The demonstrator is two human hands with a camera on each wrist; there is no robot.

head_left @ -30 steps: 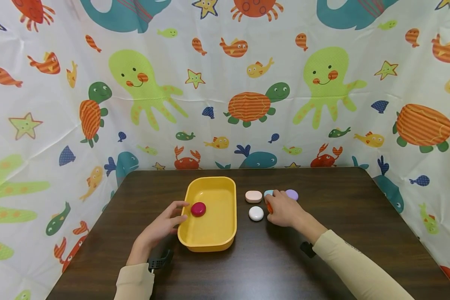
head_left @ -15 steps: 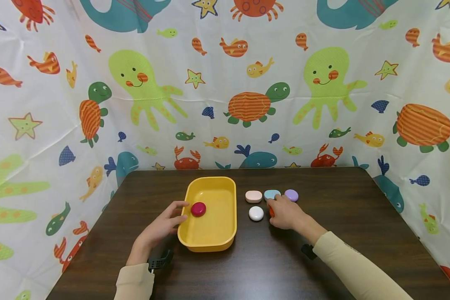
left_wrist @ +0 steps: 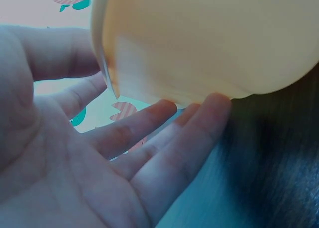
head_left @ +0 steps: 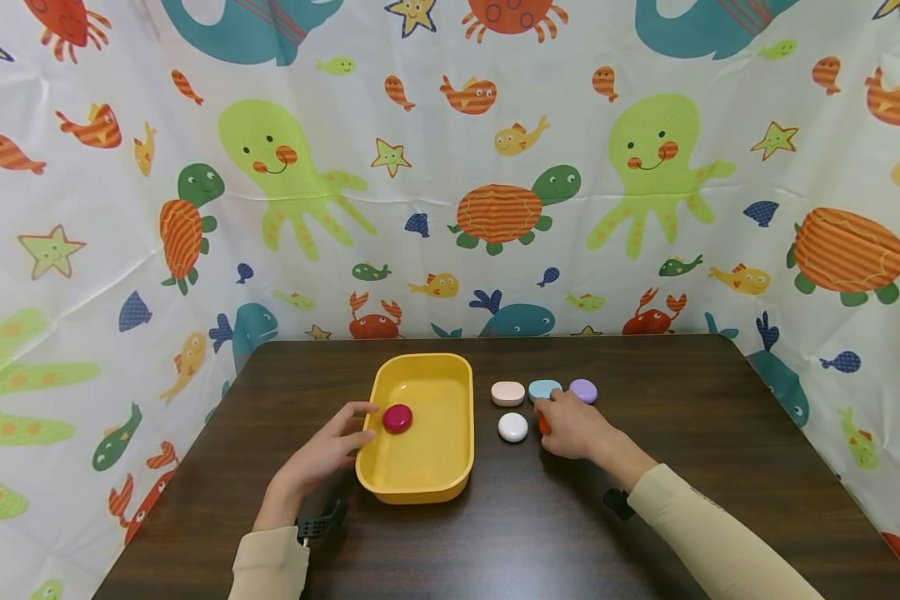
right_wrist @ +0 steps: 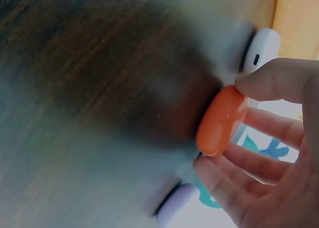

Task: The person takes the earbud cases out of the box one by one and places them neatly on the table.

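Note:
My right hand (head_left: pixel 573 427) pinches a small, glossy orange rounded case (right_wrist: pixel 223 120) between thumb and fingertips, close over the table. In the head view most of that case is hidden behind the fingers. Beside it, to the left, lies a white round case (head_left: pixel 513 427) with a small dark slot showing in the right wrist view. My left hand (head_left: pixel 330 446) rests at the left side of a yellow tray (head_left: pixel 420 467), its fingers (left_wrist: pixel 199 138) nearly straight and touching the tray's wall. Inside the tray sits a crimson round case (head_left: pixel 397 419).
Behind the right hand stand a pink case (head_left: pixel 507 393), a light blue case (head_left: pixel 544 389) and a purple case (head_left: pixel 583 391) in a row. The dark wooden table (head_left: pixel 690 400) meets a curtain (head_left: pixel 450 250) printed with sea animals at its back and sides.
Over the last second my right hand has shifted slightly to the right with the orange case, showing more of the light blue one. My left hand and the tray keep their places.

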